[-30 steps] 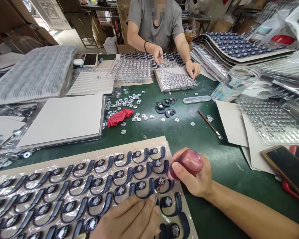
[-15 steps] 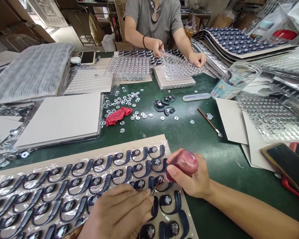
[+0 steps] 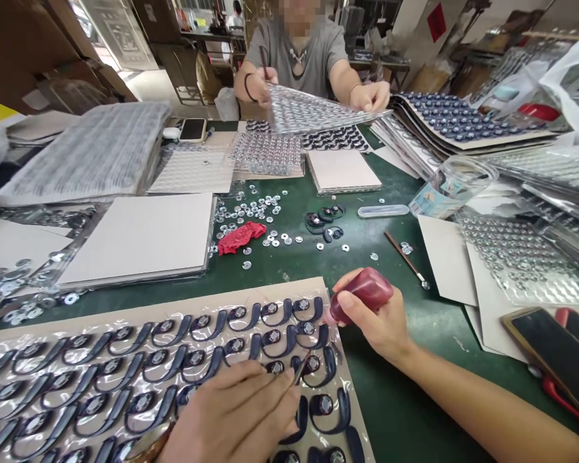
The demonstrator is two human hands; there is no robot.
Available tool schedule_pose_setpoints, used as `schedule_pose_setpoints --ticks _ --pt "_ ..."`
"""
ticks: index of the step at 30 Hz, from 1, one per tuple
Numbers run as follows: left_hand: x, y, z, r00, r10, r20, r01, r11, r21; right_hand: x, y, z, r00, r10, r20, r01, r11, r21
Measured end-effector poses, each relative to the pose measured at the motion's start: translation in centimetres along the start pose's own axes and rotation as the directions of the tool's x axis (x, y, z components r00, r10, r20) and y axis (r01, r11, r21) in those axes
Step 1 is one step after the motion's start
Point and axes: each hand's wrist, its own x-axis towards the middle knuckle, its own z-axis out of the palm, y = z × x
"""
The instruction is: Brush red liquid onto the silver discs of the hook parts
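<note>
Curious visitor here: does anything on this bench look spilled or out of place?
Small silver discs lie scattered on the green table around a crumpled red cloth; a few dark ear hooks lie loose nearby.

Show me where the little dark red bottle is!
In the head view, right of centre: the right hand grips the dark red bottle, tilted, its tip at the card of ear hooks, near the left hand and its thin stick.

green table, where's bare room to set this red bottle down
The green table is bare between the right hand holding the red bottle and the white sheets, below the brush. Crowded: loose washers around the red cloth, and the ear-hook card.
</note>
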Motion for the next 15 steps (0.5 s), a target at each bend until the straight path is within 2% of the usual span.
schedule_pose_setpoints --ticks 3,6,11,15 --pt "-0.8 -0.7 0.6 0.993 0.103 0.064 -0.110 0.985 0.130 1.0 0.7 0.5 0.996 -0.005 -0.094 0.004 1.000 -0.013" --pt "-1.2 -1.5 1.0 0.979 0.124 0.161 -0.148 0.978 0.144 1.1 1.7 0.7 0.992 0.037 -0.117 -0.035 0.999 0.016" --pt "-0.5 -1.9 1.0 0.973 0.161 0.169 -0.193 0.961 0.197 0.6 2.6 0.3 0.995 0.082 -0.051 -0.077 0.993 0.087" --pt "0.0 -1.4 0.8 0.936 0.134 0.325 -0.215 0.949 0.229 0.5 2.4 0.4 0.999 0.043 0.022 -0.045 0.997 0.065"
